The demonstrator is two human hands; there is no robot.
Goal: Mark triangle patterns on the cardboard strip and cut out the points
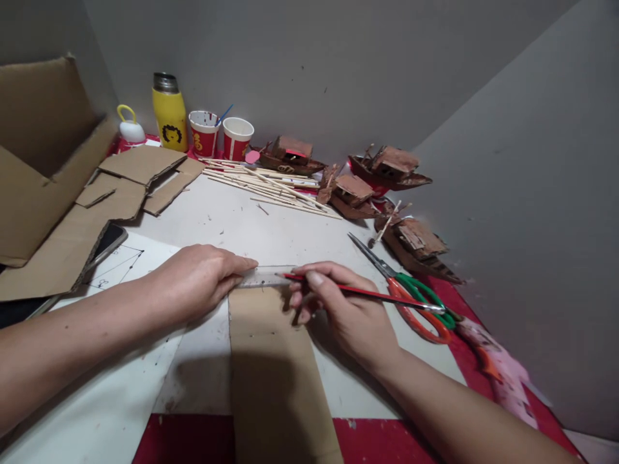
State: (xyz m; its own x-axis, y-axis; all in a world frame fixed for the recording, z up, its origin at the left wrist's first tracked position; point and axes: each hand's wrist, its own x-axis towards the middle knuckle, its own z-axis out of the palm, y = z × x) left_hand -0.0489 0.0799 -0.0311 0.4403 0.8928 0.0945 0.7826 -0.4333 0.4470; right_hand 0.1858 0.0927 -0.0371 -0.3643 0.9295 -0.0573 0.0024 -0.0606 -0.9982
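Note:
A strip of brown cardboard (275,380) runs from the near edge of the table toward the middle. Across its far end lies a clear ruler (264,276). My left hand (206,280) presses on the ruler's left end, its fingers closed together around that end. In my right hand (345,309) is a red and black pencil (367,292), pinched between thumb and fingers, its tip pointing left just above the ruler. The lower fingers of that hand are curled by the cardboard's right edge.
Green and orange scissors (418,303) lie at the right. Several brown model boats (420,245), wooden sticks (275,187), red cups (238,138) and a yellow bottle (169,116) stand farther back. Cardboard pieces (116,196) and a drawn sheet (140,248) are left.

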